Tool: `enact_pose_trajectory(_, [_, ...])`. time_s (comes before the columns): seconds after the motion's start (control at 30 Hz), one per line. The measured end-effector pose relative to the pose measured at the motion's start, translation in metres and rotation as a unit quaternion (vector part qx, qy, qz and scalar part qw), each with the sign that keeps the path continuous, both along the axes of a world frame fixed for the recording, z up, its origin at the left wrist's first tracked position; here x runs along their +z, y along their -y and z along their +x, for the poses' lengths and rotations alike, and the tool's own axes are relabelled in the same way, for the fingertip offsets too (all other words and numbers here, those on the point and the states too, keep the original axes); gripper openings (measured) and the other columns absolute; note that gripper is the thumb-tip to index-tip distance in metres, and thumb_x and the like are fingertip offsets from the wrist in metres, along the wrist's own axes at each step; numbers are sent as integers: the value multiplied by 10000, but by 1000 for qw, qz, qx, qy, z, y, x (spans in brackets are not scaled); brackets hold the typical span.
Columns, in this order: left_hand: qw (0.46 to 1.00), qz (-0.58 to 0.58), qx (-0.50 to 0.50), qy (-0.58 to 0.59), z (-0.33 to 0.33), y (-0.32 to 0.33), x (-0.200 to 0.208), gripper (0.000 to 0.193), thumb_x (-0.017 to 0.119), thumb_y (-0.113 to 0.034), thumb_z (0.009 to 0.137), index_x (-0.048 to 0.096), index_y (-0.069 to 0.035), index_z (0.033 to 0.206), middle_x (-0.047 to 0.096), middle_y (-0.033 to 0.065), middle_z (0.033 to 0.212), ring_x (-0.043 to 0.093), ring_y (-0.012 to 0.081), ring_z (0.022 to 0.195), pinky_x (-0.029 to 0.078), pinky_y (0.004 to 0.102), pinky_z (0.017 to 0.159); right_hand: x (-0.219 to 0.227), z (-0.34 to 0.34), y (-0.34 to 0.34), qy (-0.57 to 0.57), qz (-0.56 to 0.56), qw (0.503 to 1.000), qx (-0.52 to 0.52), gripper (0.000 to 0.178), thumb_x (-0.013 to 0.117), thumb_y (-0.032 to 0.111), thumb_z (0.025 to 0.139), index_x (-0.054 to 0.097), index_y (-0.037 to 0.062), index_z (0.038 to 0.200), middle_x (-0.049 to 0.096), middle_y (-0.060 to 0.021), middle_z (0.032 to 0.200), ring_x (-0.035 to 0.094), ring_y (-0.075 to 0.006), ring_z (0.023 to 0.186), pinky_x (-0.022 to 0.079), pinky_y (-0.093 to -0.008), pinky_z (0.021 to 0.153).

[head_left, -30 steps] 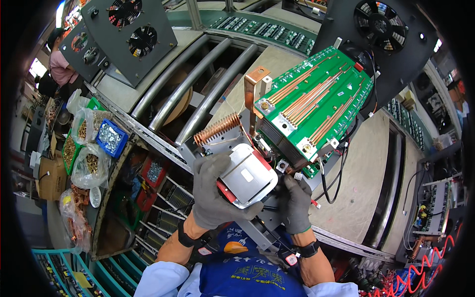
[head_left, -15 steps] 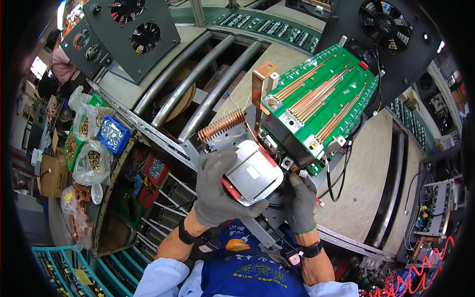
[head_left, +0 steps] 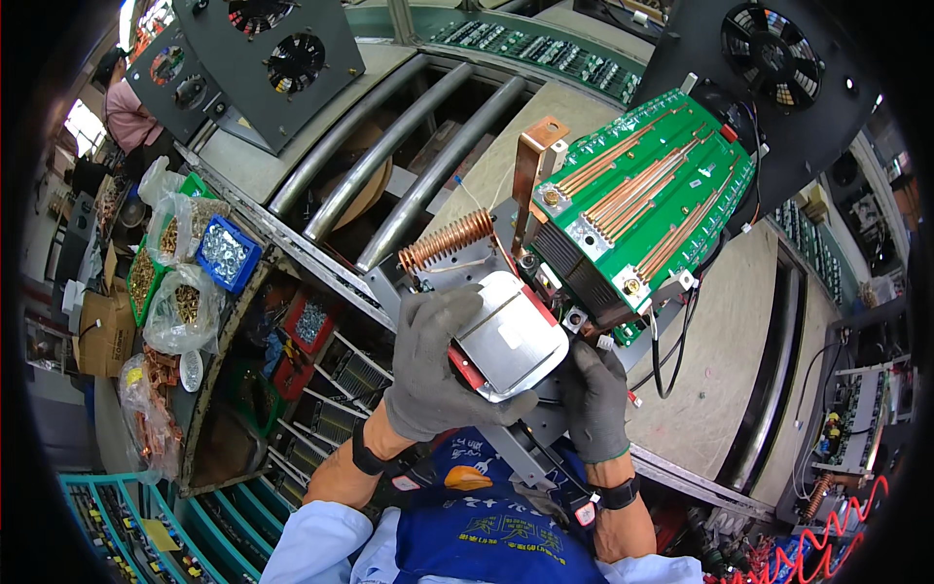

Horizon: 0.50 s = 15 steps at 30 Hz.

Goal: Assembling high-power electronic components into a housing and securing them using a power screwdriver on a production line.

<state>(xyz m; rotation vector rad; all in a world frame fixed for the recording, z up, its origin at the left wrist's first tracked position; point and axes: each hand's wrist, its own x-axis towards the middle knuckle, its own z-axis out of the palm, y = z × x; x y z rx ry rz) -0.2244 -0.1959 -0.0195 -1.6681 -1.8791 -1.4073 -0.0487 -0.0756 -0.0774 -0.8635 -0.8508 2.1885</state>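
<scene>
My left hand (head_left: 428, 370), in a grey glove, is wrapped round the left side of a rounded silver block (head_left: 516, 336) with red sides. Its fingertips lie on the block's upper edge and the thumb is below. My right hand (head_left: 595, 401), also gloved, is closed at the block's right, by the lower end of the circuit-board assembly; what its fingertips pinch, if anything, is hidden. The green board (head_left: 637, 200) carries copper strips over a dark finned body. A copper coil (head_left: 448, 241) lies beyond the block, near an upright copper bar (head_left: 533, 170).
Metal rollers (head_left: 389, 161) cross the bench at the left. A dark panel with a fan (head_left: 773, 56) stands behind the board. Bagged brass screws (head_left: 185, 302) and a blue tray of washers (head_left: 226, 255) sit at the left. A black cable (head_left: 666, 375) loops beside my right hand.
The whole scene has shifted slightly to the right in view. My left fingers have moved a little further over the block's upper edge. My right hand stays at nearly the same place.
</scene>
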Motion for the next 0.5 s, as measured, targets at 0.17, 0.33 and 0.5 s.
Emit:
enact_pose_trajectory(0.17, [1000, -8, 9, 10, 3, -1, 1, 910, 925, -323, 556, 513, -6, 1303, 625, 150, 1200, 615, 338, 1007, 492, 433, 877, -10, -11, 8, -95, -8, 991, -98, 269, 622, 73, 994, 623, -72, 1220, 695, -148, 1150, 679, -217, 1025, 539, -357, 969])
enact_pose_trajectory(0.33, [1000, -14, -2, 15, 2, 0, 3, 925, 939, -313, 540, 512, -9, 1303, 631, 154, 1188, 618, 342, 1024, 498, 434, 879, -12, -13, 12, 2, 33, 994, -106, 345, 581, 91, 1004, 552, -69, 1309, 647, -141, 1264, 619, -217, 1177, 464, -387, 1080])
enact_pose_trajectory(0.5, [999, -24, -10, 22, 2, 1, 4, 934, 945, -308, 530, 513, -10, 1302, 634, 161, 1187, 616, 343, 1024, 499, 426, 874, -5, -14, 15, 50, 28, 993, -102, 330, 609, 113, 1005, 570, -59, 1283, 664, -119, 1225, 634, -201, 1128, 482, -376, 1035])
